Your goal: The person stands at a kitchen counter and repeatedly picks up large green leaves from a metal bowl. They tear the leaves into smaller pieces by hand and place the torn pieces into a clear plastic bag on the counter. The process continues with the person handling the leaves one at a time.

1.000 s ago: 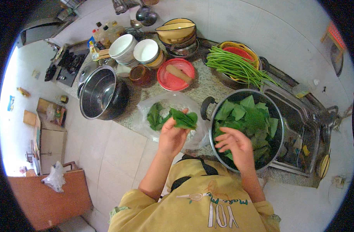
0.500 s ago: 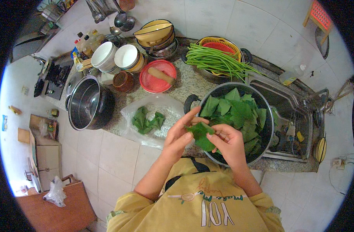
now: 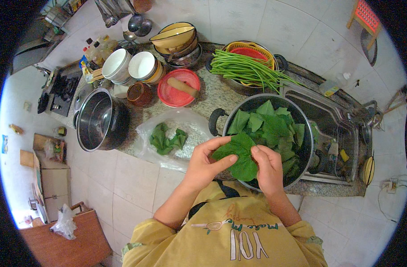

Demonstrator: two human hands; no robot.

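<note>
Between my two hands a broad green leaf (image 3: 240, 156) is spread out, over the near left rim of a large dark pot (image 3: 308, 133). My left hand (image 3: 204, 162) pinches its left side, thumb on top and fingers beneath. At the leaf's upper right edge, my right hand (image 3: 269, 168) grips it between thumb and fingers. Loose green leaves (image 3: 274, 127) fill much of the pot behind it. Left of my left hand lies a clear plastic bag (image 3: 145, 142) on the counter, with a few leaves (image 3: 167, 138) on it.
Long green stems (image 3: 248, 69) lie across a basket behind the pot. A metal sink (image 3: 341, 171) adjoins it on the right. Farther left are a red basket (image 3: 168, 94), a brown jar (image 3: 139, 93), white bowls (image 3: 142, 65) and an empty black pot (image 3: 96, 120).
The leaf, folded and partly hidden before, is now opened flat and faces up. My right hand has shifted slightly to the right along its edge, and my left fingers have closed in beneath it.
</note>
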